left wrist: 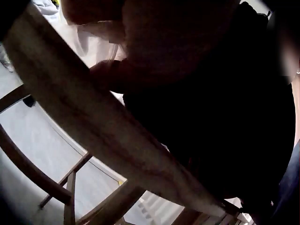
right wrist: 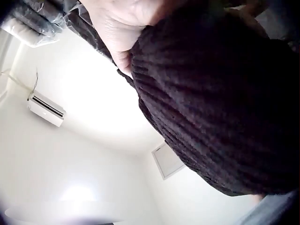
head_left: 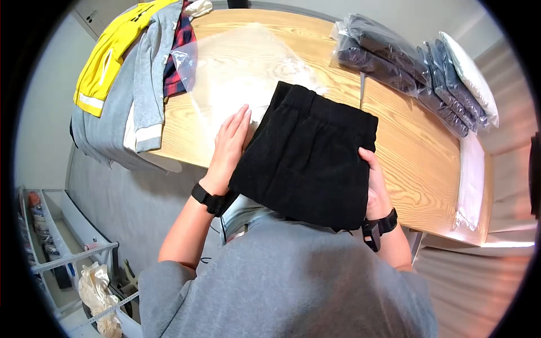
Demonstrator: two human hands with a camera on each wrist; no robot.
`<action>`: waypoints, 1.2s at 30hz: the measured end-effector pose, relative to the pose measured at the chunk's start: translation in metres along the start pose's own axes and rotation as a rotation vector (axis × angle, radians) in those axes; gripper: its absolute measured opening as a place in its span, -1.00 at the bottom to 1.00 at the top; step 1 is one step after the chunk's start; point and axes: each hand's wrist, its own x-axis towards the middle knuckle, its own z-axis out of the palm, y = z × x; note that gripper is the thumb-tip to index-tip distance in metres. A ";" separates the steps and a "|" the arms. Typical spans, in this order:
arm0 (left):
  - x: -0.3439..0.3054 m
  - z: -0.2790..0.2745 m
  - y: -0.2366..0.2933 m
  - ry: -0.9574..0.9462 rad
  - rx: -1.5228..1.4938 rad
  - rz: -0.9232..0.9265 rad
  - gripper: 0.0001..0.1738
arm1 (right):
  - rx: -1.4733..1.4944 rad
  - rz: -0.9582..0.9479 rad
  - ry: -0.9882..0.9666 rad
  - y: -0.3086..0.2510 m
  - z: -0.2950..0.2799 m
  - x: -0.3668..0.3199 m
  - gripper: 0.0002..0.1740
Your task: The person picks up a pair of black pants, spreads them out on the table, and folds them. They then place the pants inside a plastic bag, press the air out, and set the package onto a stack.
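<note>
Folded black trousers (head_left: 310, 158) with a gathered waistband are held in front of the body at the table's near edge. My right hand (head_left: 376, 186) grips their right side, thumb on top and the other fingers hidden beneath. Along the left edge of the bundle lies my left hand (head_left: 228, 149), its fingers straight and pointing away over the table. Ribbed dark cloth of the trousers (right wrist: 201, 108) fills much of the right wrist view. Flat on the table beyond the left hand is a clear plastic bag (head_left: 236, 73).
On the wooden table (head_left: 417, 146), bagged dark garments (head_left: 389, 56) stand at the back right, near a white packet (head_left: 473, 73). Flat clear sleeves (head_left: 470, 180) lie along the right edge. A yellow garment (head_left: 107, 62) and grey sweatshirt (head_left: 147, 96) drape over the left end.
</note>
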 end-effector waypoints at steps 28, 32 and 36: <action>0.010 -0.018 0.003 -0.009 -0.083 0.137 -0.07 | -0.138 0.000 0.123 -0.026 0.016 0.024 -0.67; 0.021 -0.026 0.009 0.051 -0.157 0.117 0.03 | -0.266 -0.086 0.175 -0.025 0.011 0.025 -0.71; 0.028 -0.026 0.014 0.076 -0.150 0.097 -0.09 | -0.297 -0.046 0.161 -0.028 0.015 0.027 -0.72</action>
